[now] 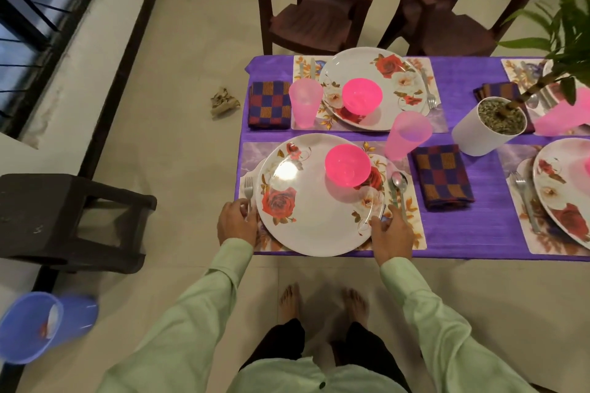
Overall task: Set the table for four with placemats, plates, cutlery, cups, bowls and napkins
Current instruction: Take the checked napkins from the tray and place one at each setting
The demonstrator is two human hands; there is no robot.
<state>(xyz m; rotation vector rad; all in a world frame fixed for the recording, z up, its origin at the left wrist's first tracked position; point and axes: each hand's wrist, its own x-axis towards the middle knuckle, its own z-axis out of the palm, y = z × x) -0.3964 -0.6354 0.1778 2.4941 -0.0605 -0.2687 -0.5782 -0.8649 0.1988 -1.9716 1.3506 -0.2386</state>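
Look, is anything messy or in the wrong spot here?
Yes, one thing. A crumpled brown scrap lies on the floor just left of the table, near the far checked napkin. It looks like dropped litter. What shows on the table itself looks tidy.

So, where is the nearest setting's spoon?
In the head view, the spoon lies on the placemat right of the near plate, beside the knife, left of the checked napkin.

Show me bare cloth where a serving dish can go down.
Bare cloth: between the near napkin and the right placemat. Another patch: between the far placemat and the plant pot. Crowded: the near plate, left hand and right hand at its rim.
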